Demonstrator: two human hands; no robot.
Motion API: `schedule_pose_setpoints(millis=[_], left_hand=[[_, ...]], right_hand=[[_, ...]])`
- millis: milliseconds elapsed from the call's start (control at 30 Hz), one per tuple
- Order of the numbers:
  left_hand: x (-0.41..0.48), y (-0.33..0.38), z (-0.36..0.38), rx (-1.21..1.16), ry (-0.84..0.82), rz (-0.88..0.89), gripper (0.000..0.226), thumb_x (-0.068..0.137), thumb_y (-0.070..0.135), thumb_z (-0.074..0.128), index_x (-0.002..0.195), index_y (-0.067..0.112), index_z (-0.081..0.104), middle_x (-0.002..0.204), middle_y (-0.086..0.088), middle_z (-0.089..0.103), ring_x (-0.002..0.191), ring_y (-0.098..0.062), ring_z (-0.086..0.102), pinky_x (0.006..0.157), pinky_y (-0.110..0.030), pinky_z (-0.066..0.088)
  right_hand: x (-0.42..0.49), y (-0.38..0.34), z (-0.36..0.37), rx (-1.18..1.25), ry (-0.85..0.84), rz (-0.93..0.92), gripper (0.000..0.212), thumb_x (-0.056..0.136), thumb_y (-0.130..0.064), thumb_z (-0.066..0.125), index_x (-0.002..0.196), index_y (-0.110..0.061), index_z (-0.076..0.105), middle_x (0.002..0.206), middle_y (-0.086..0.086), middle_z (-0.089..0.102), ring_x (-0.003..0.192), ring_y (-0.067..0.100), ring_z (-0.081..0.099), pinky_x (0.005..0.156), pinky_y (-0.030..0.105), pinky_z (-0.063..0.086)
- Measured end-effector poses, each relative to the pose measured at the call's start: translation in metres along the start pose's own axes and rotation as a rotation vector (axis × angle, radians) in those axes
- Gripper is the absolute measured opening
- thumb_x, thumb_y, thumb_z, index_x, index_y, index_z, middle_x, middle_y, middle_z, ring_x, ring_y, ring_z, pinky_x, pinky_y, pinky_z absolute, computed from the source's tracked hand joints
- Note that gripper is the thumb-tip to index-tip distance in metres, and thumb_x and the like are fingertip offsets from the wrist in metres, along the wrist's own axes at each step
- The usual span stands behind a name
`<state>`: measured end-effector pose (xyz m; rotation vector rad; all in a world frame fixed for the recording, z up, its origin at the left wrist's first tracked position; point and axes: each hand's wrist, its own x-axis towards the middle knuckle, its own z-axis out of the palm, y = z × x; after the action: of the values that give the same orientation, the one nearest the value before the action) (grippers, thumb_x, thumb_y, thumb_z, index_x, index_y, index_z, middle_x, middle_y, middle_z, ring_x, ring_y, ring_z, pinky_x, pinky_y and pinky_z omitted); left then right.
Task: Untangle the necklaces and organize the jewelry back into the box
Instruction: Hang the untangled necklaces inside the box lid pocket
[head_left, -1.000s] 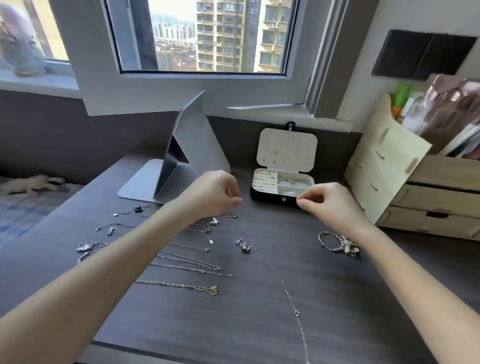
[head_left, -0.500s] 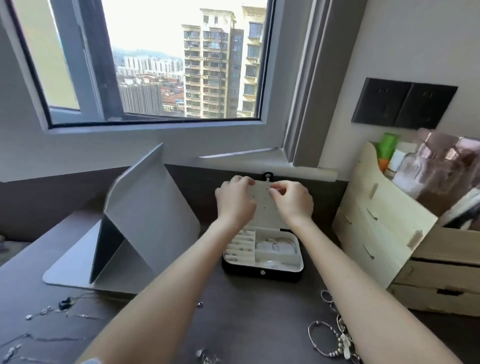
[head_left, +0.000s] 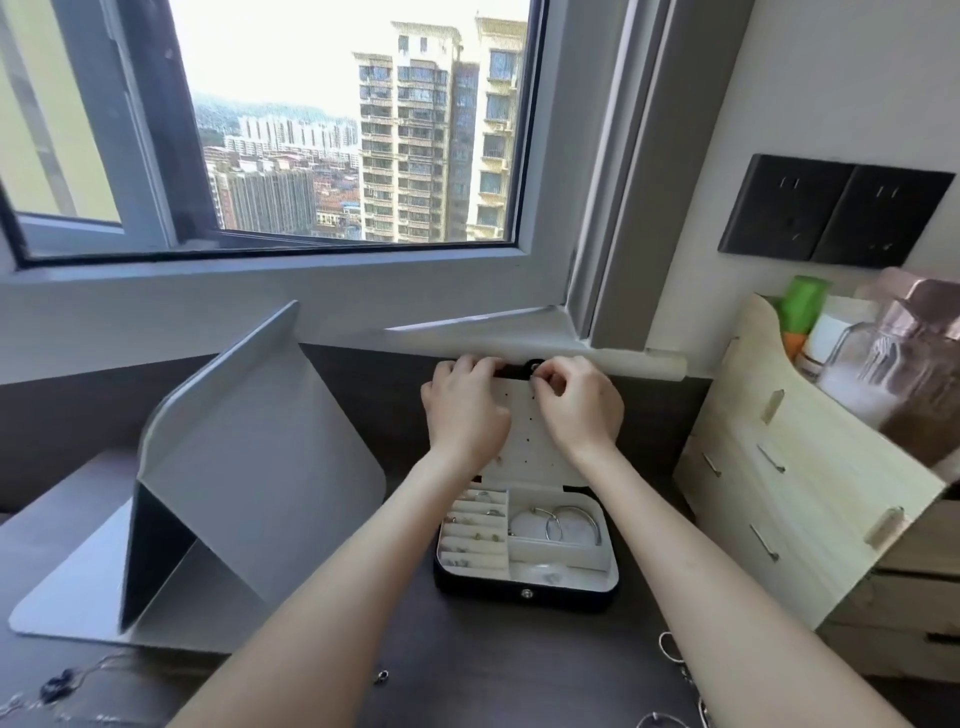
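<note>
Curling over the top rim of the jewelry box (head_left: 527, 592)'s raised lid (head_left: 524, 441), the left hand (head_left: 465, 410) is gripping it, while the right hand (head_left: 582, 410) is pinching at the rim's black tab; whether it is holding anything thin I cannot tell. Bangles (head_left: 566, 522) are lying inside the box. Left of the box a grey folding stand (head_left: 249, 467) is sitting on the dark surface (head_left: 467, 665), a wooden organizer (head_left: 779, 467) is standing to its right, and a window (head_left: 332, 130) is letting in daylight behind it.

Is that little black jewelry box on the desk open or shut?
Open. The small black jewelry box has its white perforated lid standing raised, and its compartments, with silver bangles inside, lie exposed.
</note>
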<state>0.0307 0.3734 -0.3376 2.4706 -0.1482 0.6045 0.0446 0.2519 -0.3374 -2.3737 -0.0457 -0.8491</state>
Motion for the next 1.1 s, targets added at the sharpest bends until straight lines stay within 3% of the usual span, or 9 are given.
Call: schedule_pose_setpoints(millis=[133,200,267,333,500,700,833,1000,1100], left_hand=[[-0.003,-0.003,-0.019,-0.446,0.056,-0.042,0.056,0.069,0.023,0.031,0.107,0.013,0.07,0.117,0.0,0.066,0.114,-0.015,0.053,0.091,-0.023,0.037],[-0.007,-0.002,-0.025,-0.432,0.037,-0.022,0.054,0.072,0.027,0.03,0.102,0.012,0.072,0.115,0.002,0.067,0.111,-0.011,0.054,0.082,-0.016,0.034],[-0.011,-0.003,-0.024,-0.405,-0.022,-0.002,0.056,0.074,0.031,0.029,0.109,0.013,0.07,0.121,0.002,0.064,0.117,-0.011,0.052,0.084,-0.014,0.032],[-0.012,-0.006,-0.021,-0.45,-0.089,-0.027,0.053,0.08,0.035,0.031,0.111,0.014,0.068,0.124,0.002,0.062,0.118,-0.011,0.05,0.088,-0.016,0.032],[-0.008,-0.005,-0.026,-0.61,-0.129,-0.131,0.039,0.098,0.035,0.039,0.085,0.018,0.072,0.112,0.003,0.061,0.107,-0.013,0.052,0.085,-0.029,0.036],[-0.043,-0.008,-0.043,-0.538,-0.168,-0.052,0.021,0.083,0.036,0.056,0.083,0.021,0.071,0.101,0.002,0.066,0.098,-0.011,0.058,0.085,-0.029,0.043],[-0.084,-0.007,-0.065,-0.448,-0.243,-0.034,0.012,0.086,0.017,0.059,0.086,0.018,0.07,0.079,0.01,0.067,0.075,-0.003,0.06,0.062,-0.012,0.043],[-0.142,-0.013,-0.1,-0.028,-0.547,0.073,0.006,0.082,0.023,0.065,0.079,0.019,0.068,0.075,0.011,0.065,0.071,-0.003,0.059,0.064,-0.015,0.045],[-0.186,-0.022,-0.111,0.117,-0.7,0.133,0.014,0.076,0.035,0.071,0.076,0.023,0.064,0.071,0.011,0.061,0.069,-0.007,0.057,0.065,-0.023,0.047]], right_hand=[[-0.01,0.001,-0.008,-0.076,0.168,-0.23,0.001,0.077,-0.015,0.07,0.076,-0.015,0.071,0.077,0.002,0.062,0.076,0.023,0.052,0.063,0.028,0.036],[-0.014,0.0,-0.01,-0.069,0.188,-0.26,0.003,0.075,-0.013,0.071,0.074,-0.015,0.07,0.075,0.0,0.063,0.074,0.023,0.054,0.062,0.028,0.038],[-0.018,-0.002,-0.011,-0.071,0.2,-0.253,0.004,0.075,-0.012,0.071,0.072,-0.015,0.069,0.074,-0.001,0.065,0.073,0.024,0.056,0.061,0.026,0.035],[-0.022,-0.005,-0.013,-0.089,0.211,-0.255,0.006,0.074,-0.01,0.072,0.071,-0.014,0.068,0.072,-0.001,0.065,0.072,0.025,0.056,0.06,0.025,0.034],[-0.041,-0.013,-0.034,-0.193,0.198,-0.351,0.008,0.072,-0.011,0.072,0.07,-0.015,0.066,0.069,-0.001,0.064,0.067,0.025,0.056,0.059,0.031,0.041],[-0.097,-0.002,-0.064,-0.196,-0.003,-0.474,0.011,0.069,-0.01,0.077,0.069,-0.015,0.068,0.068,-0.001,0.063,0.064,0.022,0.054,0.056,0.03,0.044],[-0.147,-0.003,-0.08,-0.113,-0.141,-0.379,0.006,0.069,-0.021,0.071,0.066,-0.021,0.067,0.066,-0.007,0.062,0.069,0.011,0.048,0.059,0.022,0.034],[-0.211,-0.028,-0.108,0.086,-0.644,-0.159,0.01,0.081,-0.035,0.068,0.08,-0.026,0.07,0.074,-0.016,0.062,0.073,0.004,0.053,0.069,0.02,0.04],[-0.234,-0.037,-0.11,0.116,-0.68,-0.159,0.01,0.083,-0.034,0.067,0.083,-0.025,0.071,0.069,-0.019,0.057,0.07,0.003,0.051,0.068,0.019,0.04]])
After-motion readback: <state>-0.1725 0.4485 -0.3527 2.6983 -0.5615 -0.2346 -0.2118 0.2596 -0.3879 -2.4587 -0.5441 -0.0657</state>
